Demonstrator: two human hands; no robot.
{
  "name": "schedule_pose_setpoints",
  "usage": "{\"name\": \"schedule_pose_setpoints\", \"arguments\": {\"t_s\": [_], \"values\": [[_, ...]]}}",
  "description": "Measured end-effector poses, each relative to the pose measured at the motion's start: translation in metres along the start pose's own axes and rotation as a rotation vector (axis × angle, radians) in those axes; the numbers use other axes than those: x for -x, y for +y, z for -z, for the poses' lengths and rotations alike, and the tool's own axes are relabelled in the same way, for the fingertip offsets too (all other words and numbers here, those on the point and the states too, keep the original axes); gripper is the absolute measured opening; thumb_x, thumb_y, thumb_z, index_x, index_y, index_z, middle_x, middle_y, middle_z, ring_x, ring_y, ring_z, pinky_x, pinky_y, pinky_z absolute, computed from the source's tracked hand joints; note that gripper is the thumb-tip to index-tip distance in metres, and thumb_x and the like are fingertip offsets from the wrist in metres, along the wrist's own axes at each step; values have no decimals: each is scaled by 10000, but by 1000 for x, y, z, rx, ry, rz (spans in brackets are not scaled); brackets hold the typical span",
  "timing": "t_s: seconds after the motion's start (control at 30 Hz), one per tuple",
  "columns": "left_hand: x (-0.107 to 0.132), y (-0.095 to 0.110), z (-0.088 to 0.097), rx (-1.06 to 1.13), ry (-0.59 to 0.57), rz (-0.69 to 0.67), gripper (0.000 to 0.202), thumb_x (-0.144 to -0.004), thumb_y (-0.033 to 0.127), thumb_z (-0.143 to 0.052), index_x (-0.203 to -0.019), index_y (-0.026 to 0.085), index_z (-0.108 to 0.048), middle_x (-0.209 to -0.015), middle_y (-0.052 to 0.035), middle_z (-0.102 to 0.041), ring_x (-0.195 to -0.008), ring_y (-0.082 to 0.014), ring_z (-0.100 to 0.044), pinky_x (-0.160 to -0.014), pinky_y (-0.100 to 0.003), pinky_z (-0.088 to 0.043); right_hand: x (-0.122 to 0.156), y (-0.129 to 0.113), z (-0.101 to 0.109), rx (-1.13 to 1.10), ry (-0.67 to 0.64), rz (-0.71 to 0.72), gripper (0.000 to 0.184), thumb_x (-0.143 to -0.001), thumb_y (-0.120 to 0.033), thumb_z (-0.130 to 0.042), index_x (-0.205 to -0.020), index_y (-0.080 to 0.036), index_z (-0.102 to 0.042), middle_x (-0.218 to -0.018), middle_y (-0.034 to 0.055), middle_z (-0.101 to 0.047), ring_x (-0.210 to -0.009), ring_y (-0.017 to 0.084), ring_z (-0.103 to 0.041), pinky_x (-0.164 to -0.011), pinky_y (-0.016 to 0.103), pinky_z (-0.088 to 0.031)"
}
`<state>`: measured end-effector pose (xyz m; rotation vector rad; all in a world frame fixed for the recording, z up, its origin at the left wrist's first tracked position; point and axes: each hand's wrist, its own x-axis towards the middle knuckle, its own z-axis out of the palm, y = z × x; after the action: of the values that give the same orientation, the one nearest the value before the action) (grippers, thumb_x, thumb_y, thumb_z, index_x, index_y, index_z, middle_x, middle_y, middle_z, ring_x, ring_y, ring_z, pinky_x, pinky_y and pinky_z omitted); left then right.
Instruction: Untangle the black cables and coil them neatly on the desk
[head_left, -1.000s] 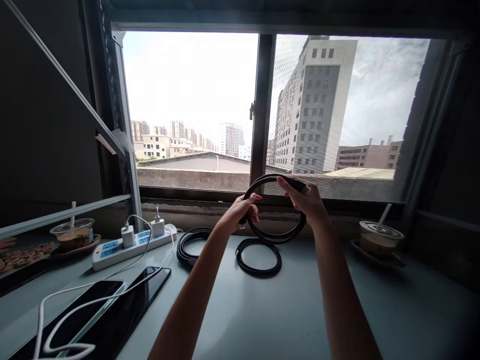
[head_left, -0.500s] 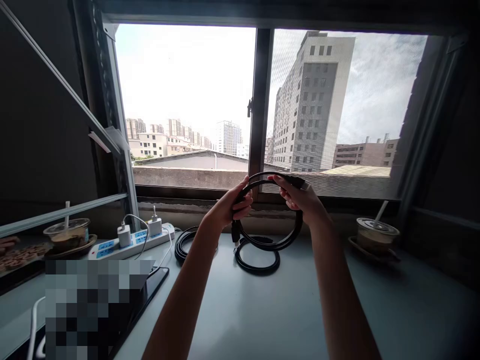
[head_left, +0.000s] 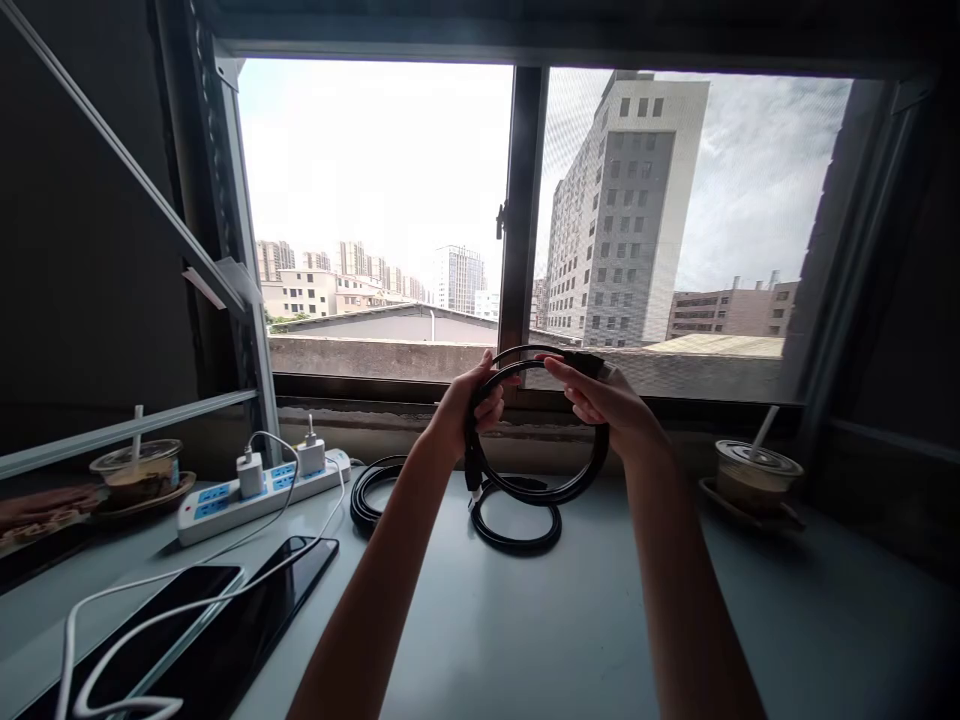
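Both hands, left hand (head_left: 469, 405) and right hand (head_left: 600, 400), are gripping the cable (head_left: 536, 490) up top, keeping its loops together (above the table (head_left: 570, 620)).

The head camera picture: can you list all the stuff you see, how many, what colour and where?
held cable coil: 1, black, in the air over the desk, gripped by both hands
cable coils on desk: 2, black, flat under the held coil
power strip: 1, white and blue, left by the window
chargers: 2, white, plugged into the strip
phones: 2, black, front left
drink cups: 2, clear, far left and right
desk: 1, grey
left hand: 1, on the coil's left
right hand: 1, on the coil's top right
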<state>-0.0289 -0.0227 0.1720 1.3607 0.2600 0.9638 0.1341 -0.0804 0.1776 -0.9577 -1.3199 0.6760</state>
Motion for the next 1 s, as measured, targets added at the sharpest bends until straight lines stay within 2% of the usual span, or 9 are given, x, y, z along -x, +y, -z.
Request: {"name": "schedule_pose_setpoints", "arguments": {"t_s": [0.17,0.33,0.43,0.57,0.63,0.7,0.83,0.9,1.0], "values": [[0,1,-8,-10,176,-80,473,-921,421,-302,-671,119,-567,-294,46,-361,-246,-57,-325,-284,-170,-193,1,-3,6,-25,-62,3,404,-623,-507,-725,-630,-136,-566,-422,-93,-286,-340,2,-188,-318,171,-116],[-3,-2,-11,32,291,-127,424,-902,449,-332,-807,125,-587,-322,26,-446,-285,-91,-430,-299,-173,-239,7,-9,13,42,-97,36,398,-630,-520,-714,-677,-144,-594,-439,-86,-307,-350,9,-231,-317,159,-144],[-1,-1,-12,42,242,-78,403,-891,445,-361,-821,122,-592,-316,49,-392,-264,-72,-370,-291,-167,-203,13,-15,10,149,-21,162,383,-644,-514,-700,-708,-145,-618,-433,-69,-373,-349,28,-310,-315,163,-190],[12,6,-15,-49,-22,23,335,-881,344,-405,-862,93,-625,-350,91,-255,-260,-30,-234,-300,-154,-135,20,-24,0,279,46,366,343,-682,-476,-678,-785,-149,-663,-427,-55,-449,-373,58,-406,-365,179,-293],[19,11,-19,-87,-96,21,299,-872,298,-413,-921,89,-621,-378,95,-241,-280,-22,-212,-312,-145,-122,22,-27,-3,324,92,446,327,-695,-459,-672,-799,-149,-672,-454,-41,-497,-409,73,-452,-402,188,-328],[24,16,-25,-117,-84,-4,317,-891,316,-376,-955,101,-599,-392,97,-239,-290,-23,-202,-319,-141,-122,22,-29,-5,362,152,501,314,-711,-452,-659,-801,-151,-673,-500,-24,-546,-454,88,-492,-440,200,-353],[28,21,-37,-179,85,-117,337,-909,418,-342,-854,153,-544,-388,105,-245,-285,-23,-191,-317,-142,-131,18,-26,-8,452,311,555,284,-727,-439,-649,-788,-162,-661,-584,-6,-600,-548,114,-536,-525,228,-381],[29,22,-41,-231,132,-166,350,-879,484,-382,-799,172,-519,-393,104,-265,-286,-23,-208,-314,-145,-155,15,-23,-9,489,372,537,301,-728,-455,-641,-772,-157,-646,-608,-1,-601,-566,118,-531,-545,240,-377],[33,25,-43,-398,117,-197,344,-785,524,-529,-790,181,-534,-424,98,-318,-304,-20,-263,-319,-150,-199,12,-19,-11,508,375,479,358,-731,-504,-615,-773,-149,-624,-615,1,-581,-560,119,-506,-557,253,-366]]}}
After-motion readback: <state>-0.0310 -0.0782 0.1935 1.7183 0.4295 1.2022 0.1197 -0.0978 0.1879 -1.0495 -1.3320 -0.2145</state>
